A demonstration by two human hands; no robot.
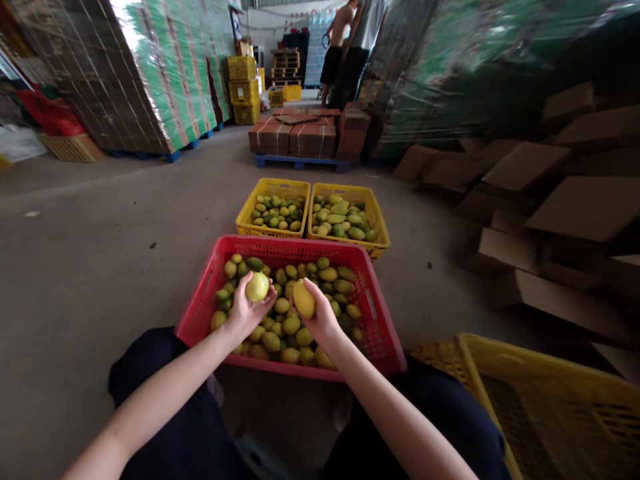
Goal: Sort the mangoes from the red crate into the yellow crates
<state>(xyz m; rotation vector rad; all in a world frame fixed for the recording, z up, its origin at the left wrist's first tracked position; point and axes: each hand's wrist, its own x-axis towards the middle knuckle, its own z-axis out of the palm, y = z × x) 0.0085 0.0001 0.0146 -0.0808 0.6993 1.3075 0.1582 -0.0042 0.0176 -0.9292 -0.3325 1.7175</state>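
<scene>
My left hand (245, 312) holds a pale yellow-green lemon (257, 287), thumb on one side and fingers curled under it. In my right hand (323, 321) is a yellower lemon (304, 299), gripped with the thumb along its upper side. Both hands are over a red plastic crate (385, 333) in front of my knees. Many green and yellow lemons (291, 325) cover its bottom. Just beyond it stand a left yellow crate (243, 212) with smaller green-yellow fruit and a right yellow crate (381, 223) with larger, longer ones.
A larger yellow crate (467, 353) sits by my right knee. Cardboard boxes (565, 300) lie heaped on the right. Ahead, bundled cardboard (313, 139) rests on a blue pallet (300, 162). Wrapped pallet stacks (170, 80) flank the aisle; two people (350, 53) stand farther back.
</scene>
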